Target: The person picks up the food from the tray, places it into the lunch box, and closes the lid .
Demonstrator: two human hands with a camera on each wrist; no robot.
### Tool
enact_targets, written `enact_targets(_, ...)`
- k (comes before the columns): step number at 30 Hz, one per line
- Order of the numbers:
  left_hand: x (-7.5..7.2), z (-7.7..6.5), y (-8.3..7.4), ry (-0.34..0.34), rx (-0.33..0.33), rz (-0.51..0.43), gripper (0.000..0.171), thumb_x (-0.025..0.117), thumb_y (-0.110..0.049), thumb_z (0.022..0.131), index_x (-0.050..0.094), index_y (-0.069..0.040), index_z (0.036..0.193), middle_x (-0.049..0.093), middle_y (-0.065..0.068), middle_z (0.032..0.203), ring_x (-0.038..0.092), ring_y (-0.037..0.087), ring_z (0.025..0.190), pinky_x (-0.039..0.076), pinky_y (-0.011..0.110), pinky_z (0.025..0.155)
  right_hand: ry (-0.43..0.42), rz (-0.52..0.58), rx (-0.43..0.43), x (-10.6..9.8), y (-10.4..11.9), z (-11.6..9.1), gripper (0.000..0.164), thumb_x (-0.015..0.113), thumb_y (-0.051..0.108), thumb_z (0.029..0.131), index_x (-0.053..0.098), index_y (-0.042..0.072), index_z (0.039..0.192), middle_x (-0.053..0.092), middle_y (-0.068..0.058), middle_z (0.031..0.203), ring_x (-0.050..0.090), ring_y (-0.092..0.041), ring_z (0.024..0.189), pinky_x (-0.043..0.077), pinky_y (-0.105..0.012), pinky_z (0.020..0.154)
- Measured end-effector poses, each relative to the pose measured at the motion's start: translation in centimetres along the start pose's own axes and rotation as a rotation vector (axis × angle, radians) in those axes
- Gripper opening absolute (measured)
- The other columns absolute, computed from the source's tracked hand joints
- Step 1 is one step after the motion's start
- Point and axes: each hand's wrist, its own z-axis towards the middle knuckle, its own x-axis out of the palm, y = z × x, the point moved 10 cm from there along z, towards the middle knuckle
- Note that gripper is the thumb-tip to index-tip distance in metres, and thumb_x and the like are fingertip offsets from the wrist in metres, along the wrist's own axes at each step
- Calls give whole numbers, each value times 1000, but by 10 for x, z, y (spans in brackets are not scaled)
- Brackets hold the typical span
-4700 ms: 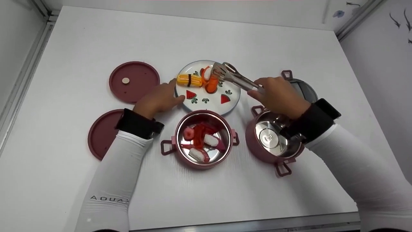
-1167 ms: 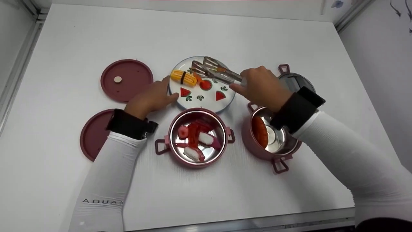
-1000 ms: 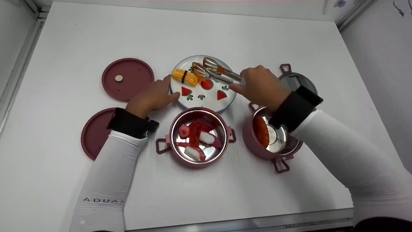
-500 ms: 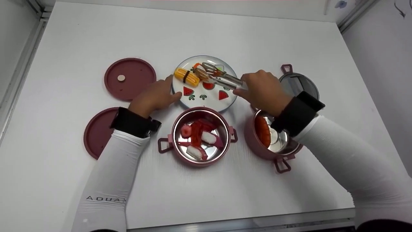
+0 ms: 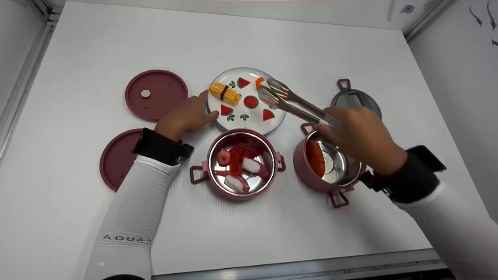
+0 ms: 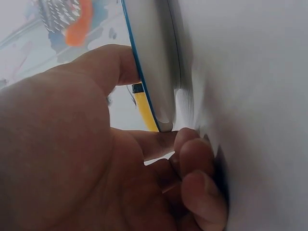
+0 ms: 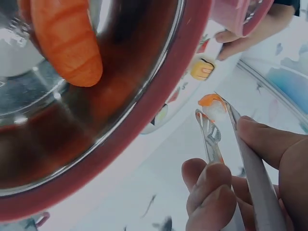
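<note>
My right hand (image 5: 362, 134) grips a pair of metal tongs (image 5: 307, 105) by the handle. Between the slotted tips sits an orange-and-white toy sushi piece (image 7: 215, 108), overlapping the plate's upper right in the head view. My left hand (image 5: 186, 116) holds the left rim of the white plate (image 5: 253, 122); its thumb lies over the rim, and the other fingers curl low beside it in the left wrist view. A yellow sushi piece with a black band (image 5: 224, 93) lies on the plate. In the right pot (image 5: 305, 167), under my right wrist, rests an orange ridged toy piece (image 7: 72, 43).
A second dark red pot (image 5: 211, 171), in front of the plate, holds several red and white toy pieces. Two dark red lids (image 5: 169, 111) lie at the left, one partly under my left forearm. Behind the right pot stands a round grey piece with a handle (image 5: 344, 82).
The orange ridged piece has gone from the plate into the right pot. The tongs returned to the plate, took the orange-and-white sushi and moved right. My left hand stayed at the rim.
</note>
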Motion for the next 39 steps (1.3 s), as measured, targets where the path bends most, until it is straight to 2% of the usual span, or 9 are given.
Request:
enact_targets(4, 0, 3, 1, 1, 1, -2, 77, 51, -46, 100, 16, -13, 160, 42, 19, 153, 47, 32, 128, 39, 51, 109, -100, 14, 8, -20, -7, -43, 30, 81, 20, 85, 73, 0, 105, 68, -7, 68, 49, -15, 54, 39, -27, 50)
enact_targets(7, 0, 4, 5, 9, -5, -7, 79, 51, -46, 100, 13, -13, 161, 40, 19, 155, 45, 33, 131, 38, 51, 110, -153, 22, 59, -29, -15, -77, 36, 83, 16, 81, 73, -1, 111, 76, -14, 83, 61, -20, 60, 42, -16, 57)
enact_targets(10, 1, 3, 10, 16, -5, -8, 81, 50, -46, 100, 10, -12, 162, 36, 20, 158, 41, 33, 138, 35, 52, 114, -190, 25, 113, -35, -25, -108, 35, 85, 16, 79, 74, 3, 110, 77, -13, 90, 63, -15, 64, 38, -8, 59)
enact_targets(15, 0, 2, 10, 10, 15, -7, 81, 50, -46, 100, 10, -11, 161, 36, 21, 158, 40, 34, 140, 33, 53, 116, -195, 16, 222, -37, -43, -149, 31, 84, 19, 79, 74, 7, 106, 75, -9, 81, 50, -3, 58, 35, -13, 52)
enact_targets(22, 0, 3, 8, 3, 31, -5, 80, 50, -46, 99, 13, -11, 161, 41, 20, 153, 46, 33, 123, 40, 50, 103, -141, 22, 341, -31, -61, -179, 36, 81, 25, 84, 72, 2, 111, 74, -13, 79, 43, 0, 55, 32, -16, 49)
enact_targets(27, 0, 2, 9, 0, 36, -4, 79, 50, -46, 99, 14, -12, 161, 40, 20, 155, 46, 33, 127, 39, 51, 107, -129, 25, 355, -27, -64, -179, 36, 81, 25, 85, 72, 1, 110, 74, -17, 83, 47, -3, 56, 34, -18, 49)
enact_targets(31, 0, 3, 10, -5, 35, -6, 79, 50, -48, 99, 15, -13, 161, 40, 19, 155, 46, 33, 129, 38, 53, 109, -142, 27, 307, -26, -57, -165, 35, 82, 23, 83, 73, 1, 109, 75, -17, 84, 51, -5, 57, 36, -18, 49)
enact_targets(35, 1, 2, 11, 1, 17, -2, 80, 50, -49, 99, 13, -13, 161, 39, 18, 156, 45, 33, 130, 38, 53, 110, -169, 43, 204, -25, -42, -141, 34, 84, 20, 80, 74, 4, 110, 76, -11, 85, 53, -9, 60, 36, -11, 54)
enact_targets(39, -1, 1, 9, 14, 3, 5, 83, 49, -50, 99, 9, -14, 162, 35, 19, 159, 42, 33, 135, 36, 53, 112, -125, 58, 125, -19, -30, -101, 38, 81, 20, 84, 72, 1, 116, 75, -13, 88, 58, -17, 65, 39, -15, 57)
